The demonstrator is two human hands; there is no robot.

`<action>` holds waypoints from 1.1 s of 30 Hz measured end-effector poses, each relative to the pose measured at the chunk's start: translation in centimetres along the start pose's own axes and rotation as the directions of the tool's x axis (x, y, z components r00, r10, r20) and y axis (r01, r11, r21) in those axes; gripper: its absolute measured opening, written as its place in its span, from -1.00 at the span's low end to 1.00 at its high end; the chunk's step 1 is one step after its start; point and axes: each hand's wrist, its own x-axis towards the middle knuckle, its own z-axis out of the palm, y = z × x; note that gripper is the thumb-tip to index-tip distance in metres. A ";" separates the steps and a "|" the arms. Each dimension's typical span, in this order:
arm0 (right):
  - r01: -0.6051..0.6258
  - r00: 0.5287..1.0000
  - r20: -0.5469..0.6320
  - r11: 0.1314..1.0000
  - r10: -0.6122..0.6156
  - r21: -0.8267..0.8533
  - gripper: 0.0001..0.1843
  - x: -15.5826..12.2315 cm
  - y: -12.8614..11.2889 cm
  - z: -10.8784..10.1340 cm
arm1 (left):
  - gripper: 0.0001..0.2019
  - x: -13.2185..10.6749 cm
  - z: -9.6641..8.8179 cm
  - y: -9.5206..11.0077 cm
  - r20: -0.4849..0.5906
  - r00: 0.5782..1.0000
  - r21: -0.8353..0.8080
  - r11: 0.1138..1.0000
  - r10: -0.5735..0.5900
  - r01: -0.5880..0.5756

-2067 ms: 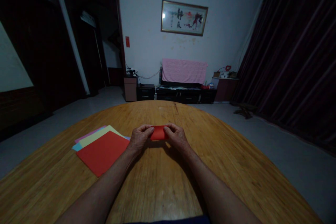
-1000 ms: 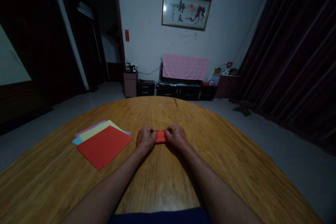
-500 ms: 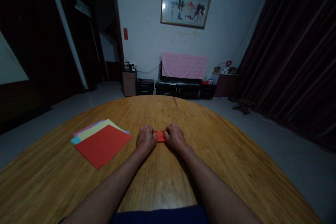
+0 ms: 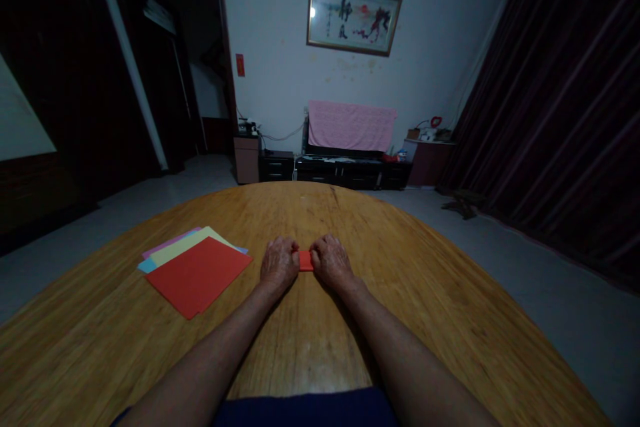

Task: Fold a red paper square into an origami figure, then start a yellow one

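Note:
A small folded piece of red paper (image 4: 306, 261) lies on the round wooden table (image 4: 310, 340), its middle showing between my two hands. My left hand (image 4: 279, 263) is closed on its left end, with the fingers curled. On the right end my right hand (image 4: 331, 260) is closed in the same way. Both hands rest low at the tabletop, and they cover the ends of the paper. To the left lies a fanned stack of coloured sheets, with a red sheet (image 4: 200, 275) on top and a yellow sheet (image 4: 187, 247) under it.
Blue and pink sheet edges stick out of the stack. Beyond the table's far edge stands a low black cabinet (image 4: 345, 175), with a pink cloth (image 4: 350, 125) draped over something above it. A dark curtain (image 4: 560, 100) hangs at the right.
My fingers have shifted very slightly on the folded red paper. The paper stays in the same place between my hands.

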 end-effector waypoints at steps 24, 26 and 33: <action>-0.039 0.988 0.151 0.999 0.038 0.005 -0.64 -2.0 -2.0 -1.8 | -0.75 0.5 -0.8 -2.2 0.169 0.973 -0.119 0.983 0.156 -0.137; -0.050 0.986 0.160 0.999 0.049 0.001 -0.63 -2.1 -2.1 -1.8 | -0.74 0.5 -0.9 -2.3 0.180 0.972 -0.138 0.982 0.151 -0.128; -0.045 0.989 0.140 0.999 0.046 -0.010 -0.62 -2.4 -2.1 -1.7 | -0.63 0.1 -2.0 -2.6 0.182 0.964 -0.252 0.957 0.195 -0.146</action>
